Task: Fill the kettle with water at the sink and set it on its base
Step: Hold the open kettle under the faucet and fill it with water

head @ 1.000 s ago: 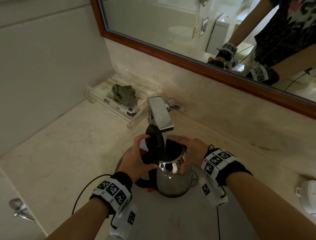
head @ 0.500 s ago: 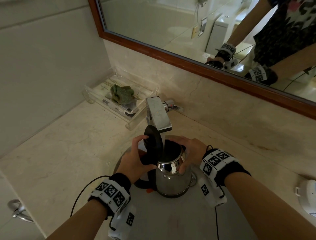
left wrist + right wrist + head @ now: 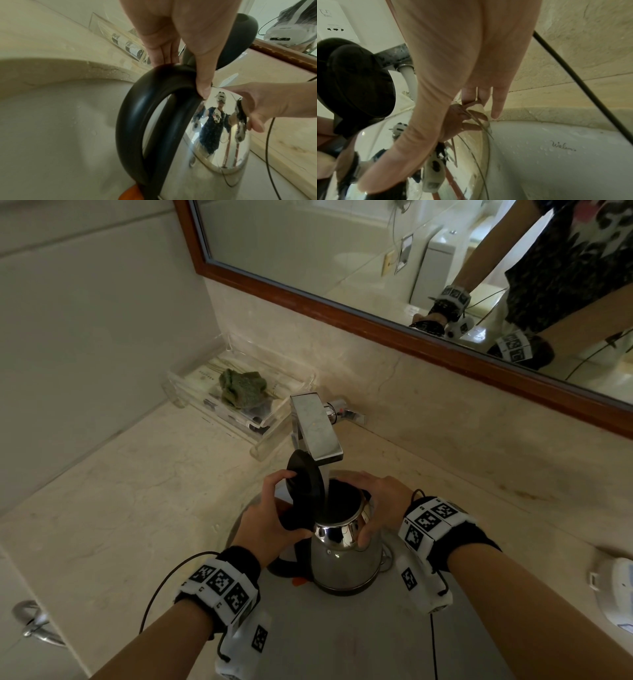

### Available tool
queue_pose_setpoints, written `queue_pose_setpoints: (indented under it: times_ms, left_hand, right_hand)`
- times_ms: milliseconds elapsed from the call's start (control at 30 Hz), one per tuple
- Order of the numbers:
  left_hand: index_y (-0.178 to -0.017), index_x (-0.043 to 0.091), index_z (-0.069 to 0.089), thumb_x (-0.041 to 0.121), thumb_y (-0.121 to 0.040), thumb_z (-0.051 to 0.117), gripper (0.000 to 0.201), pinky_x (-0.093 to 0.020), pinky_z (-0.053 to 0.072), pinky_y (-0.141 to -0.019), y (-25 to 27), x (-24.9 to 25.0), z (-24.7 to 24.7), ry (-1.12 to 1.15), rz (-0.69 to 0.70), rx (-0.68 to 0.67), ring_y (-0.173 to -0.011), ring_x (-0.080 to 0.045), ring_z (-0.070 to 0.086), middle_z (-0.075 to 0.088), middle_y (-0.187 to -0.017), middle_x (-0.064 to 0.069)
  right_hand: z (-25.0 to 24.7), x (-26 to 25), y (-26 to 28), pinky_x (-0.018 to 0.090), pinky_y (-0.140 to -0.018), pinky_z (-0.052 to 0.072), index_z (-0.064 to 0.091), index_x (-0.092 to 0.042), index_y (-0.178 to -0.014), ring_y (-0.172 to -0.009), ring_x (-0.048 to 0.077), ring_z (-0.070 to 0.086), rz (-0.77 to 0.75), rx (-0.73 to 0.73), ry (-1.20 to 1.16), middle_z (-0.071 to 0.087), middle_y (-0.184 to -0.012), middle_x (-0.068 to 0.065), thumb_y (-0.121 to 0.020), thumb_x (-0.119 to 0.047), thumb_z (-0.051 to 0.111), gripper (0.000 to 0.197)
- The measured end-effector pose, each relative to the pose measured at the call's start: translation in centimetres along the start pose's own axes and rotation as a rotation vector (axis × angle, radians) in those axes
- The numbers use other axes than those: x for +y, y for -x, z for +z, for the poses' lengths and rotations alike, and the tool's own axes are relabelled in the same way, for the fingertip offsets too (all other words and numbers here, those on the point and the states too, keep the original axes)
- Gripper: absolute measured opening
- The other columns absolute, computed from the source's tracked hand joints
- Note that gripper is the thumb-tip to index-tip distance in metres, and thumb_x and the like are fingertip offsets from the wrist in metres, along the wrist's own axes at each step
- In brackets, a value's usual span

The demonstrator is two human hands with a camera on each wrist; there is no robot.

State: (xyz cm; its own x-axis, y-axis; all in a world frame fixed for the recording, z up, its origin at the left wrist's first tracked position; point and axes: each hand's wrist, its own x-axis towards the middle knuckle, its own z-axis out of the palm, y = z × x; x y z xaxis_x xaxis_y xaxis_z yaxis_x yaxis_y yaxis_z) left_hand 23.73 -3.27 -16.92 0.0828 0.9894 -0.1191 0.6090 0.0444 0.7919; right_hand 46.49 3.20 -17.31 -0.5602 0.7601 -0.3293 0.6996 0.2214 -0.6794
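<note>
From the head view, the kettle (image 3: 346,556) stands in the sink (image 3: 342,638), its lid (image 3: 305,479) up under the tap (image 3: 317,429), at 12 o'clock from the wrists. The left hand (image 3: 270,522) grips the handle; the right hand (image 3: 380,501) clasps the rim. Left wrist: the thumb (image 3: 202,75) presses on the handle (image 3: 137,108). Right wrist: the fingers (image 3: 498,102) curl over the steel body, water (image 3: 410,81) streaming beside them.
</note>
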Motion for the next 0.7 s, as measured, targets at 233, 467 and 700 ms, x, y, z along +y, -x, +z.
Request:
queue_pose_setpoints:
  times_ms: [233, 467, 700]
  left_hand:
    - [-0.106, 0.060, 0.014, 0.014, -0.062, 0.082, 0.093, -0.027, 0.052, -0.075, 0.09, 0.06, -0.09, 0.017, -0.005, 0.000, -0.081, -0.016, 0.065, 0.066, -0.089, -0.002]
    - [-0.111, 0.056, 0.014, 0.014, -0.062, 0.082, 0.093, -0.026, 0.052, -0.072, 0.06, 0.15, -0.05, 0.018, -0.020, 0.002, -0.079, -0.015, 0.064, 0.067, -0.086, -0.002]
    - [-0.116, 0.048, 0.019, 0.011, -0.062, 0.081, 0.089, -0.019, 0.046, -0.066, 0.16, 0.31, -0.07, 0.011, -0.022, -0.004, -0.073, -0.011, 0.063, 0.066, -0.079, 0.000]
  right_hand:
    - [-0.10, 0.04, -0.13, 0.026, -0.108, 0.029, 0.023, -0.058, -0.128, -0.126, 0.000, 0.032, 0.005, -0.020, 0.013, 0.034, -0.141, -0.020, -0.043, -0.035, 0.091, 0.112]
    - [-0.30, -0.18, 0.19, 0.014, -0.104, 0.029, 0.029, -0.053, -0.131, -0.120, -0.014, 0.032, -0.005, -0.028, -0.027, 0.037, -0.137, -0.026, -0.044, -0.026, 0.092, 0.111]
    - [-0.36, -0.69, 0.49, 0.025, -0.106, 0.030, 0.026, -0.053, -0.131, -0.124, 0.000, 0.032, 0.025, -0.025, 0.001, 0.037, -0.144, -0.014, -0.043, -0.030, 0.091, 0.112]
